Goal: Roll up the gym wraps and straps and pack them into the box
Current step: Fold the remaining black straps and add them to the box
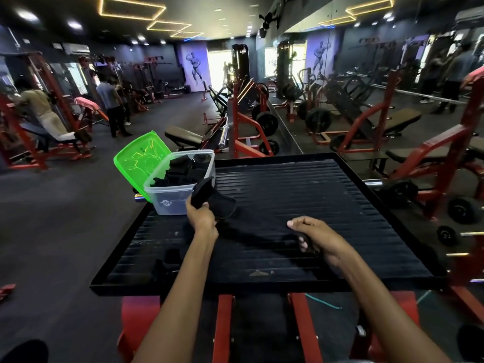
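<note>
Strap stretches across the desk: your left hand has its grip pinching the padded end, your right hand pinching the other, beside the box.

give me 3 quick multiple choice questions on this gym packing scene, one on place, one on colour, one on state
1. Where is the box?
A. platform's far left corner
B. floor
C. bench

2. What colour is the lid?
A. red
B. green
C. blue

3. What is the left hand doing?
A. resting open
B. gripping a black strap
C. closing the lid

Answers:
1 A, it stands at the far left corner of the black ribbed platform.
2 B, the bright green lid leans behind the box.
3 B, its fingers close on the strap beside the box, while the right hand holds the other end.
</note>
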A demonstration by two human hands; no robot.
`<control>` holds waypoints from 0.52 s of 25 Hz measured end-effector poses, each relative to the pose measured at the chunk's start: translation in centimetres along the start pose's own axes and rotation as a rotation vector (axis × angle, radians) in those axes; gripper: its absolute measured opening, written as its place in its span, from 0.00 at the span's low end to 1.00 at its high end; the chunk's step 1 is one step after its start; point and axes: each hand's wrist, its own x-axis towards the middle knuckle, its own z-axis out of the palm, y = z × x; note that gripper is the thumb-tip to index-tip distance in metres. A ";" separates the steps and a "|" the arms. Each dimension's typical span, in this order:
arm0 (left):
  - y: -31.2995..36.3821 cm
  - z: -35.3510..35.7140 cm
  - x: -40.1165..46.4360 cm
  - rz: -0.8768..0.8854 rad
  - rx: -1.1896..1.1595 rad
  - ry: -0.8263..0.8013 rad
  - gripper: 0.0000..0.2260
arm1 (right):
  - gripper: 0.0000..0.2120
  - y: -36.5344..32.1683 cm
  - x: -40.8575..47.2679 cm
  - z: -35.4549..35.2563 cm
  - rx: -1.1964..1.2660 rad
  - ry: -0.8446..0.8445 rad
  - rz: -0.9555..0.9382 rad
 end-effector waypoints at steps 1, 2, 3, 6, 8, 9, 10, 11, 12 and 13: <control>0.1 0.1 0.3 0.035 0.031 0.029 0.20 | 0.02 -0.1 0.1 -0.1 0.125 -0.048 0.036; 0.2 0.1 0.5 0.062 0.054 0.063 0.20 | 0.02 -0.2 0.3 -0.2 0.248 -0.091 0.053; 0.0 0.2 0.8 0.077 0.059 0.096 0.20 | 0.05 -0.3 0.4 -0.3 0.362 -0.129 0.051; -0.3 0.5 0.4 0.059 0.059 0.101 0.22 | 0.18 -0.5 0.4 -0.9 0.634 -0.232 -0.054; -0.6 0.6 -0.4 0.047 0.077 -0.026 0.25 | 0.26 -0.5 0.6 -0.9 0.603 -0.243 -0.165; -0.9 0.6 -0.9 0.029 0.072 -0.116 0.24 | 0.25 -0.5 0.6 -0.7 0.483 -0.186 -0.220; -1.2 0.7 -1.4 -0.006 0.073 -0.203 0.22 | 0.21 -0.3 0.7 -0.3 0.313 -0.090 -0.265; -1.6 0.7 -2.0 -0.048 0.069 -0.282 0.19 | 0.15 -0.1 0.7 0.1 0.137 0.015 -0.300; -2.0 0.7 -2.6 -0.087 0.062 -0.350 0.15 | 0.09 0.1 0.8 0.7 -0.006 0.101 -0.331; -2.4 0.8 -3.1 -0.129 0.052 -0.404 0.13 | 0.05 0.2 0.9 1.3 -0.113 0.156 -0.366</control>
